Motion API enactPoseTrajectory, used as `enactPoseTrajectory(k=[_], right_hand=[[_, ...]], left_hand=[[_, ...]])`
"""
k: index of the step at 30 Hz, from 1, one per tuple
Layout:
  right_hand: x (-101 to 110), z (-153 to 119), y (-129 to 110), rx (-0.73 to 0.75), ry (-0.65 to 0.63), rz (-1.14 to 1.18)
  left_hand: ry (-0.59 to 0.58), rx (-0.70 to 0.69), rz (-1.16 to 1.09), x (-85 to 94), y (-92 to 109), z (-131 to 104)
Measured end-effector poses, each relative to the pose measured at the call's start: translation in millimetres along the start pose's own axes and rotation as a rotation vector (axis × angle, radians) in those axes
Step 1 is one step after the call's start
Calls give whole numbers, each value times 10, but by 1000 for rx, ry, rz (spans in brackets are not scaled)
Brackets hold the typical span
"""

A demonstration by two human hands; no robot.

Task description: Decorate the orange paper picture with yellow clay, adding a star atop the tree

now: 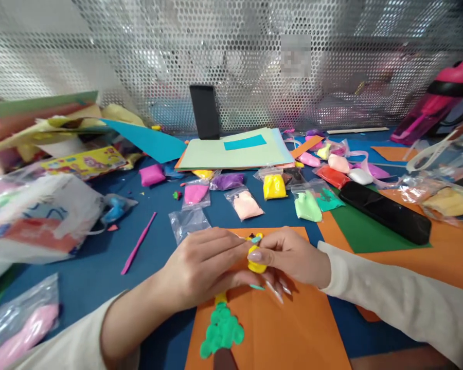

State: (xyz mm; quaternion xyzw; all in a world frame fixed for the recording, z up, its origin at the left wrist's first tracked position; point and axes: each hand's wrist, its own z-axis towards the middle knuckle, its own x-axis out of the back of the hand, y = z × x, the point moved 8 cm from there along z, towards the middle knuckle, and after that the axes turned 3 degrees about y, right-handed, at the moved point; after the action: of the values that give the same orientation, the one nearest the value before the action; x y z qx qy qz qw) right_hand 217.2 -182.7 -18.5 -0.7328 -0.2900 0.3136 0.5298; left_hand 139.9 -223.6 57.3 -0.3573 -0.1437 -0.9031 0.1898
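Note:
A small lump of yellow modelling clay is pinched between my two hands above the orange sheet of paper. My right hand grips it, thumb on the near face and the other fingers behind and below. My left hand closes on its left side, the fingertips partly hidden behind the clay. On the sheet below my left hand lies a tree shape of green clay with a brown trunk. Small yellow and dark bits at the sheet's far edge are mostly covered by my hands.
Bags of coloured clay, such as a yellow one and a light green one, lie beyond. A pink modelling tool is at left, a black case at right. A phone leans against the perforated metal panel.

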Motion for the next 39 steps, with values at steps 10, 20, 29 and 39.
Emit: enactPoseTrajectory(k=[10, 20, 29, 39], right_hand=[[-71, -26, 18, -74, -66, -50], [-74, -43, -19, -59, -117, -76], [-37, -48, -12, -28, 9, -89], [58, -42, -82, 109, 120, -244]], left_hand=[[-39, 49, 113, -30, 31, 46], [-21, 88, 28, -32, 24, 13], [-87, 122, 181, -65, -45, 30], [-132, 229, -36, -88, -191, 13]])
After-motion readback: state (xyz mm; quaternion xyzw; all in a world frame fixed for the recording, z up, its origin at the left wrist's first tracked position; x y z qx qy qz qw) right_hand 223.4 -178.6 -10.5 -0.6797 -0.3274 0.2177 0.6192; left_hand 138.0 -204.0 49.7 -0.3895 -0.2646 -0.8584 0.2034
